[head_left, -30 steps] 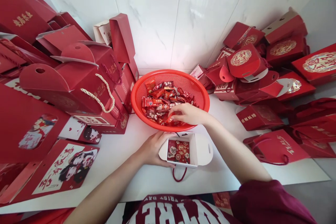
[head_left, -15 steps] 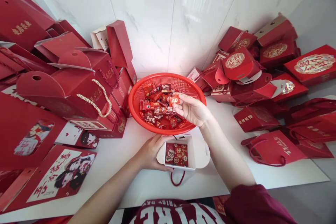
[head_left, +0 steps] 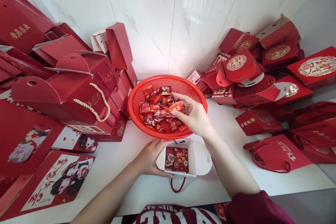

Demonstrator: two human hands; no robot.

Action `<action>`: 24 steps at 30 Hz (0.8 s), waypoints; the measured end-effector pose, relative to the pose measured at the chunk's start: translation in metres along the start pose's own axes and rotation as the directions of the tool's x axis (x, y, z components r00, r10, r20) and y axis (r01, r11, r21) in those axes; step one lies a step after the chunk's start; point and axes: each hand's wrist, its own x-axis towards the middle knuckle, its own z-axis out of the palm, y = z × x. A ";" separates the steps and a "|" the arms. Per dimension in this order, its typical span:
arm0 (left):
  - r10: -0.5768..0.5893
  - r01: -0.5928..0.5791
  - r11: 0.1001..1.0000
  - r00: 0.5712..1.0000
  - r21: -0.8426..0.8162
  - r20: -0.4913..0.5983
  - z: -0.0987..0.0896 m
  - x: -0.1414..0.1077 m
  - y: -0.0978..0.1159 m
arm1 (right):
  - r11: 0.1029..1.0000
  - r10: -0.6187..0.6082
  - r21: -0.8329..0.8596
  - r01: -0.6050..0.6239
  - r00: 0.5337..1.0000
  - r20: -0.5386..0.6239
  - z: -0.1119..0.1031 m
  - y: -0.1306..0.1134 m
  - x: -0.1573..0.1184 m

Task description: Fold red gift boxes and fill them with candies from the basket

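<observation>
White worktop point(head_left: 147, 189): toward its front edge, the left hand point(head_left: 153, 157) grips an open box point(head_left: 193, 157) around a packet point(head_left: 177, 158). Farther back, over the basket point(head_left: 181, 82), the right hand point(head_left: 196, 117) pinches a sweet point(head_left: 176, 107), just lifted, now clear of the pile point(head_left: 154, 116).

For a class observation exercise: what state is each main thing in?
Small box: open, flaps spread, held by the left hand
Printed packet: inside the small box
Red basket: upright, holding wrapped packets
Orange packet: pinched in the right hand, over the basket
Cord handle: looped, slack
Boxes at right: piled
</observation>
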 end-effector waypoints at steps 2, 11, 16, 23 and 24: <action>0.002 -0.002 1.000 1.000 0.002 -0.001 0.000 0.000 0.000 | 0.996 -0.017 -0.093 0.016 1.000 -0.011 0.000 0.000 -0.002; 0.030 -0.030 1.000 1.000 -0.003 0.006 0.000 0.001 -0.001 | 0.923 -0.129 -0.369 0.108 0.991 -0.033 0.003 -0.012 -0.010; 0.029 -0.029 1.000 1.000 -0.003 0.006 -0.001 0.002 0.000 | 0.878 -0.162 -0.459 0.135 0.987 -0.018 0.004 -0.015 -0.014; 0.034 -0.034 0.999 0.999 -0.015 -0.008 0.000 0.001 -0.001 | 0.843 -0.234 -0.490 0.221 0.972 0.035 0.006 -0.020 -0.019; 0.031 -0.031 0.999 0.999 -0.014 -0.007 0.000 0.001 -0.001 | 0.834 -0.271 -0.491 0.252 0.962 0.034 0.006 -0.021 -0.019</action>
